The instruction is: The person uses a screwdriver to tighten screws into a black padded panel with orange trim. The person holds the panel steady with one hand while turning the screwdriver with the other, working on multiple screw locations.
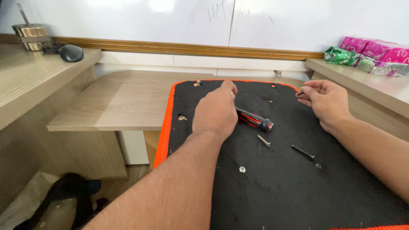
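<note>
My left hand point(216, 111) hovers over a black board with an orange rim point(164, 127), fingers pinched near its far edge; something small and shiny shows at the fingertips. Just right of that hand lies a red-and-black screwdriver point(254, 119). My right hand point(326, 102) pinches a small dark screw point(300, 93) near the board's far right corner. Loose on the board lie a silver bolt point(264, 141), a long black screw point(303, 151) and a small washer point(242, 169).
A wooden desk point(119, 102) extends left of the board, with a raised shelf holding a computer mouse point(71, 53) and a metal container point(30, 35). Pink and green packets point(370, 55) sit on the right shelf. A whiteboard fills the wall. Dark shoes point(68, 191) lie on the floor.
</note>
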